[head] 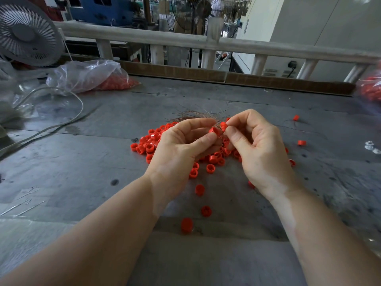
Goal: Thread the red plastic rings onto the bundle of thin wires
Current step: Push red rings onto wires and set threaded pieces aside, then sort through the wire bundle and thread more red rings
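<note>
Fig.: our L hand (181,145) pinches wires (198,116) w/ a ring (214,131); R hand (255,145) pinches another ring (223,125); pile (148,145) below on desk (82,172).

Both my bare forearms reach forward from the bottom corners and converge at centre. My left hand (179,147) is palm up and tilted inward, thumb and forefinger pinching, the other fingers curled beneath. My right hand (257,145) faces it, thumb and forefinger pinching too. The fingertips of both hands nearly touch.
</note>
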### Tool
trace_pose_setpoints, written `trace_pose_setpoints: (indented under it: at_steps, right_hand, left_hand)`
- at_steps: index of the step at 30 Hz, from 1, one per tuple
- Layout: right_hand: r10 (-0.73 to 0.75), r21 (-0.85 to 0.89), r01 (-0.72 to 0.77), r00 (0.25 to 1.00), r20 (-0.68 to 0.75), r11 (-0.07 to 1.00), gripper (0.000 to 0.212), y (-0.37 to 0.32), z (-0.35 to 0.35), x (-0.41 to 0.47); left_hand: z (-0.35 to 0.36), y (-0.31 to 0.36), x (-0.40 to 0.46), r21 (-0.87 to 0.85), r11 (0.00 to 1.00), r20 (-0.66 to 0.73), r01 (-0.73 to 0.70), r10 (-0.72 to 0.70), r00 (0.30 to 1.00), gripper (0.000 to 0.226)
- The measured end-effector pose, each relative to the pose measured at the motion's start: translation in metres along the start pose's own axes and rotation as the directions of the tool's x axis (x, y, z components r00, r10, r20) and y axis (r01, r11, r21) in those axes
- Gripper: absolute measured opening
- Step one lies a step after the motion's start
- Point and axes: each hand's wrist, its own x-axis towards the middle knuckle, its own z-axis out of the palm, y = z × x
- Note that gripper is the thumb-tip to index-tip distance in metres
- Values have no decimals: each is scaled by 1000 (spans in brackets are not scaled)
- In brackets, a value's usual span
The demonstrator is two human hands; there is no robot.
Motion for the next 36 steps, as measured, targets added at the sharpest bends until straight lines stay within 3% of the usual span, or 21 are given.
trace_pose_setpoints:
  at_steps: [15,20,26,32,36]
  right_hand:
    - [3,51,-1,999,-37,999,23,4,-1,1]
    - [8,56,-5,999,-54,998,25,4,-1,1]
    - [-13,5,13,1000,-26,1000,23,4,-1,0]
    - [-14,-36,14,1000,3,999,23,4,1,-1]
    - [18,-120,-34,991,-134,992,23,4,-3,1]
  left_hand:
    - [1,1,0,-51,998,-18,45,-46,999,14]
    - [2,1,-1,61,996,-43,60,-58,997,26]
    - [7,1,-3,129,991,-59,28,-20,998,11]
    - [8,1,-3,185,983,-78,6,9,997,18]
    - [5,-1,0,245,969,-177,-28,73,982,13]
